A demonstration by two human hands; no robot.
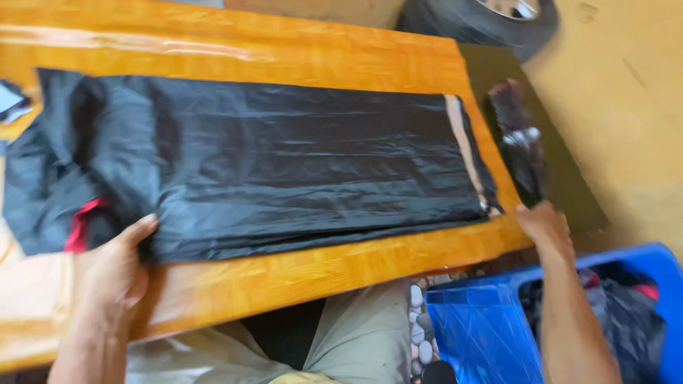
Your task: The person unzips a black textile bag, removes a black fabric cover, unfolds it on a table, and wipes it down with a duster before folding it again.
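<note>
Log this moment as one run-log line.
left hand: pressing black folded cloth on wooden table | right hand: holding blurred dark item | blue crate: beside table

Bright, warm daylight; glare streaks the table (299, 50) along its far edge. The whole view is soft with motion blur, worst at the right.

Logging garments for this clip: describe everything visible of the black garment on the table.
The black garment lies flat and folded lengthwise on the orange wooden table. Its shiny, creased fabric looks thin and synthetic, with a pale stripe near its right end and red trim at the lower left. The left hand presses its near left edge.
</note>
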